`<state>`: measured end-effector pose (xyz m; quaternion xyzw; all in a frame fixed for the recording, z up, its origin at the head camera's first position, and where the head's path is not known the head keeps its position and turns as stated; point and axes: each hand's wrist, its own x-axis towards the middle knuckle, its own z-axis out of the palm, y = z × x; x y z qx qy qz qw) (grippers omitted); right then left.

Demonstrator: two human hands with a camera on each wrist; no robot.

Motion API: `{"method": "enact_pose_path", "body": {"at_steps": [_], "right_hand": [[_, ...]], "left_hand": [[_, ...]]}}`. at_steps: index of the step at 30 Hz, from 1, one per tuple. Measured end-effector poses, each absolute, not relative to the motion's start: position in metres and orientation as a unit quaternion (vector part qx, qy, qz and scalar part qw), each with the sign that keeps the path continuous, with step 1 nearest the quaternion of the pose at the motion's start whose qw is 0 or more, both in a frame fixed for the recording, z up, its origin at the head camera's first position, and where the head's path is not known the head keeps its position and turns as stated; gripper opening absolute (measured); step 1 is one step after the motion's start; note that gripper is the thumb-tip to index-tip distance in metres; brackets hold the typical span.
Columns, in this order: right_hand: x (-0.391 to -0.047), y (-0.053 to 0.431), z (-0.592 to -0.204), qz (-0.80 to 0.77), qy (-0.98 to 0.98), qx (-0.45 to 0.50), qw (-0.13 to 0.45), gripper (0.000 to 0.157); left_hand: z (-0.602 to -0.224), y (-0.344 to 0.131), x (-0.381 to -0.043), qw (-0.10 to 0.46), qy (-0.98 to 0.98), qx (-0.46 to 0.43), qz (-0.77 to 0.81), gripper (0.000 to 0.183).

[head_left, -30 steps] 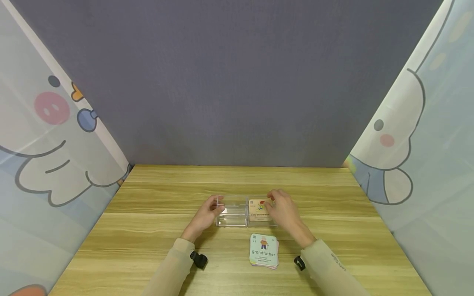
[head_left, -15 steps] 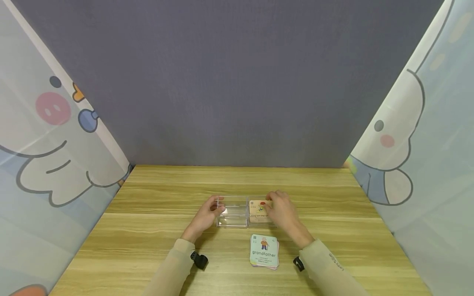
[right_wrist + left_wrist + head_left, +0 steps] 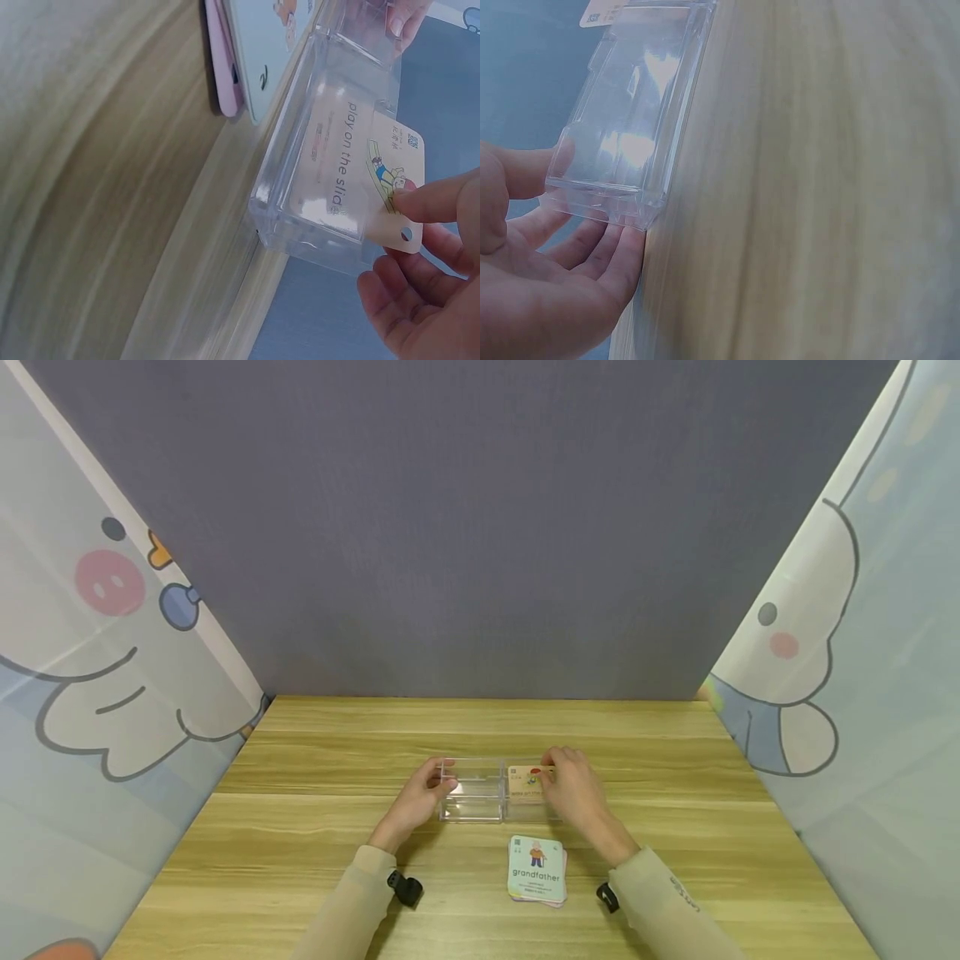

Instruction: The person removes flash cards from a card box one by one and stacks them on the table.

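A clear plastic box (image 3: 471, 811) with two side-by-side compartments sits on the table. My left hand (image 3: 411, 803) grips its left end, the thumb and fingers on either side of the plastic in the left wrist view. In the right compartment stands a cream flash card (image 3: 386, 161) reading "play on the slid…", its lower part behind the clear wall. My right hand (image 3: 579, 793) pinches this card by a corner near its punched hole, thumb on the printed face. A stack of flash cards (image 3: 537, 870), with "grandfather" uppermost, lies in front of the box.
The wooden table (image 3: 285, 860) runs back to a dark grey panel (image 3: 480, 543). Cartoon-printed curtains (image 3: 97, 652) hang on both sides. A black strap device (image 3: 406, 889) is worn on each wrist.
The card in my right hand has shifted slightly in the right compartment, and its lower edge appears higher in the head view. My left hand keeps its hold on the box.
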<state>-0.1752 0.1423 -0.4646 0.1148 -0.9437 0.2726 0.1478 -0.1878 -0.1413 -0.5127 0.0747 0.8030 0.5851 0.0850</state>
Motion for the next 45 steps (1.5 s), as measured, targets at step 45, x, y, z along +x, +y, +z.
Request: {"method": "enact_pose_path", "body": {"at_steps": [45], "right_hand": [[-0.1707, 0.1462, -0.4578, 0.444, -0.883, 0.102, 0.116, 0.015]], "left_hand": [[-0.5123, -0.1403, -0.1876, 0.084, 0.802, 0.073, 0.587, 0.043]]}}
